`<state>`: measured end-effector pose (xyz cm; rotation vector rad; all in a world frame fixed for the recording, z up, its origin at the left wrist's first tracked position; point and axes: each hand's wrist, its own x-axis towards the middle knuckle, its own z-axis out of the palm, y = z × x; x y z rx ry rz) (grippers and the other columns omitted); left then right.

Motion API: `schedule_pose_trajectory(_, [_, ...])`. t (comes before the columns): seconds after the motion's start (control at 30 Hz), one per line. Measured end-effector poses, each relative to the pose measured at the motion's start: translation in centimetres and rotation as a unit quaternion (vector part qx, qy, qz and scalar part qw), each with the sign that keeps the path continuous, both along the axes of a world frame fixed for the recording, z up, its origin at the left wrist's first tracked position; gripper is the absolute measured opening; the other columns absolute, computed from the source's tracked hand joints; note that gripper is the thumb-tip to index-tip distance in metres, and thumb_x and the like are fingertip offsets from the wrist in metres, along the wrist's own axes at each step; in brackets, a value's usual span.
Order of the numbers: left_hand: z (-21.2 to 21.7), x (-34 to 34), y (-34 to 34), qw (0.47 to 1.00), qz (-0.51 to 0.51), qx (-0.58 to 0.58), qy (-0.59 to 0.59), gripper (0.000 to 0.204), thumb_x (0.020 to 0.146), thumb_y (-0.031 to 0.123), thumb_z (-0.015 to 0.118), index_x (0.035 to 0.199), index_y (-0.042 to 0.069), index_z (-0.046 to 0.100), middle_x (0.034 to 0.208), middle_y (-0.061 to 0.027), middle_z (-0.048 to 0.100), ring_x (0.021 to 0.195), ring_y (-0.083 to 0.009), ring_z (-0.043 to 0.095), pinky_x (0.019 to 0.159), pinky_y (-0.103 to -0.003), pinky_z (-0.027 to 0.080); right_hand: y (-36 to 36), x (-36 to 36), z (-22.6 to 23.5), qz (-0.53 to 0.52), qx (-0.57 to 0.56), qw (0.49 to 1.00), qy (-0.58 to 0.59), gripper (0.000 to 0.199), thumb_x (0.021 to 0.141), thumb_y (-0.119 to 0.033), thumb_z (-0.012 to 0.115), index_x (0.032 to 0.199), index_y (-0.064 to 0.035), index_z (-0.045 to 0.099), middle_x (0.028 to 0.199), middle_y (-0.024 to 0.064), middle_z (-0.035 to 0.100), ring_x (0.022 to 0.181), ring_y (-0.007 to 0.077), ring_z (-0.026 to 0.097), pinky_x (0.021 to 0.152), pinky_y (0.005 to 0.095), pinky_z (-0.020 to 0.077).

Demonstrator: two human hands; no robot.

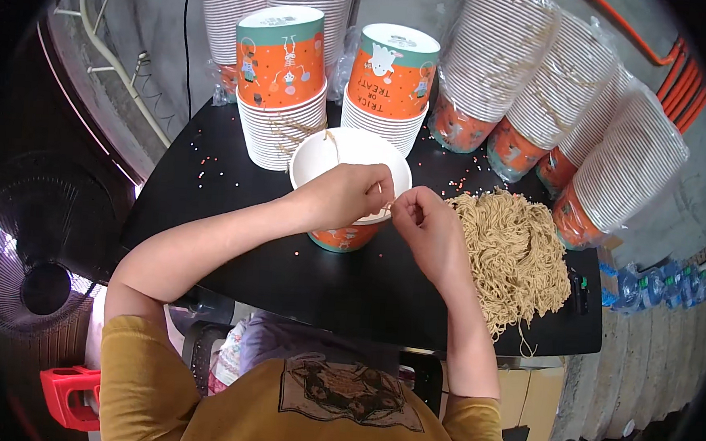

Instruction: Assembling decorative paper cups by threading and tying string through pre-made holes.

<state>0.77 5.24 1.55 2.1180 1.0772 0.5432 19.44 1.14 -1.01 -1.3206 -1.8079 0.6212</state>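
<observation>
A white-lined paper bucket (308, 161) with an orange and green outside stands upright on the black table. A short piece of tan string (330, 141) lies over its far rim and hangs inside. My left hand (345, 197) reaches across the bucket's mouth, closed in a pinch at the near right rim. Beside it, my right hand (428, 229) is also closed, thumb against forefinger. A thin tan end shows between the two hands at the rim, and both seem to grip it. To the right of my right hand lies a big heap of tan strings (512, 258).
Behind the bucket stand two stacks of upside-down buckets, one left (282, 62) and one right (391, 73). Plastic-wrapped bucket stacks (492, 59) line the back right. Small beads (203, 163) are scattered on the table (316, 299). A fan (42, 282) stands left.
</observation>
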Motion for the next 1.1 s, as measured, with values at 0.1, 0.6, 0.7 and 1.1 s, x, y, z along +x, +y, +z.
schedule_pose_trajectory(0.1, [0.6,-0.2,-0.3,1.0,0.021,-0.007,-0.002,0.011,0.094,0.012,0.058,0.096,0.001,0.059,0.072,-0.0037,0.057,0.071,-0.0104,0.052,0.068,-0.028,0.045,-0.1,-0.2,-0.1,-0.01,-0.014,1.0,0.011,0.012,0.084,-0.009,0.066,0.087,0.0004,0.06,0.077,0.012,0.06,0.067,0.0219,0.059,0.064,0.0335,0.0488])
schedule_pose_trajectory(0.6, [-0.5,-0.1,0.9,0.996,0.024,-0.084,-0.012,0.013,0.091,0.014,0.061,0.093,0.001,0.064,0.077,-0.0012,0.062,0.071,-0.0067,0.054,0.064,-0.024,0.045,0.2,-0.6,-0.3,-0.013,-0.039,0.999,0.028,0.01,0.085,-0.008,0.067,0.087,-0.0003,0.061,0.078,0.0089,0.059,0.065,0.0183,0.057,0.064,0.0308,0.0483])
schedule_pose_trajectory(0.7, [-0.5,-0.2,0.6,0.997,0.025,-0.072,-0.028,0.011,0.09,0.013,0.062,0.09,0.002,0.062,0.076,-0.0008,0.061,0.071,-0.0065,0.053,0.064,-0.023,0.044,0.3,-0.7,-0.3,-0.012,-0.036,0.999,0.021,0.01,0.085,-0.008,0.066,0.087,0.0,0.061,0.078,0.0088,0.06,0.066,0.018,0.057,0.064,0.0303,0.0481])
schedule_pose_trajectory(1.1, [-1.0,0.0,0.7,0.992,0.036,-0.069,-0.104,0.013,0.085,0.004,0.063,0.094,0.003,0.054,0.078,-0.0001,0.054,0.074,-0.0079,0.051,0.067,-0.024,0.043,0.6,-0.7,-0.4,-0.006,-0.064,0.996,0.055,0.01,0.086,-0.008,0.065,0.089,0.0007,0.061,0.079,0.0086,0.06,0.067,0.0159,0.056,0.065,0.0293,0.048])
